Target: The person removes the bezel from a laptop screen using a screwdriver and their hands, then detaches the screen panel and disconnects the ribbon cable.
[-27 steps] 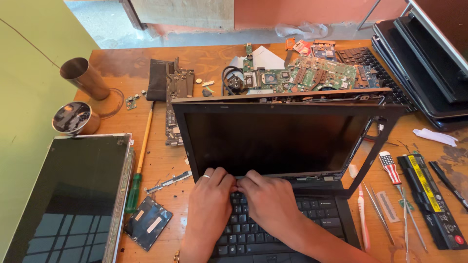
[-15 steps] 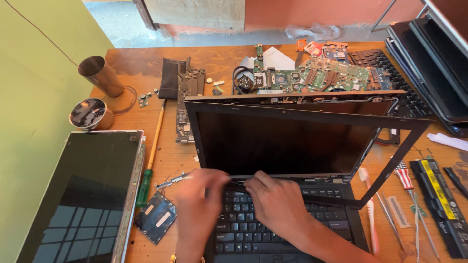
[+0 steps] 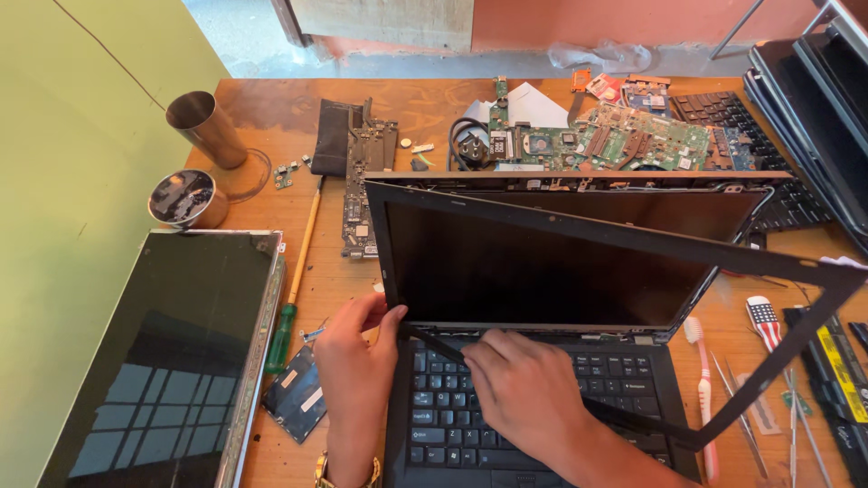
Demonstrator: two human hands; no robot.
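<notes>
Wooden workbench (image 3: 425,108), green wall (image 3: 81,136), both hands on screen bezel (image 3: 633,239)

An open black laptop (image 3: 542,361) stands on the wooden table (image 3: 271,99), its dark, unlit screen upright and facing the person, its black keyboard lying flat below. The thin black screen bezel (image 3: 633,239) is partly detached from the laptop: its left edge sits close to the screen's left side, while its right end swings out well clear of the screen's right side, tilted and skewed. The bezel's lower strip crosses diagonally over the laptop's keyboard, running toward the laptop's lower right. Along the laptop's upper lid edge, the bare frame shows.
</notes>
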